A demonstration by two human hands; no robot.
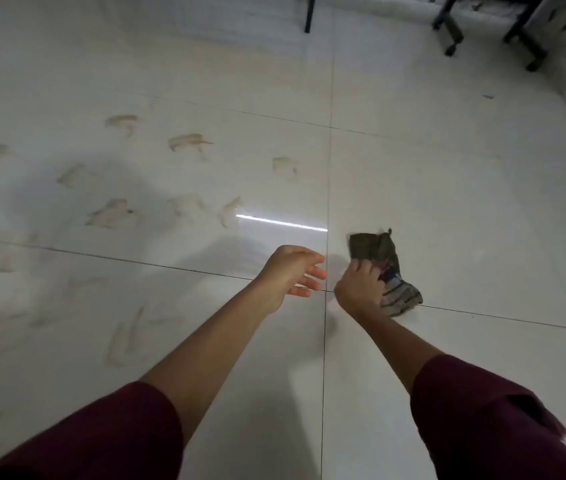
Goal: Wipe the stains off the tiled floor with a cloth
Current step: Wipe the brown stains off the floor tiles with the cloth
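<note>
The right hand has its fingers clamped on a crumpled cloth, olive green at the far end and striped grey nearer the wrist. The cloth bunches out past the knuckles, just right of where the tile joints cross; whether it touches the tiled floor I cannot tell. The left hand hovers just beside it, fingers apart and holding nothing, pointing toward the cloth. Pale brownish stains smear the tiles well to the left. Dark red sleeves cover both upper arms.
</note>
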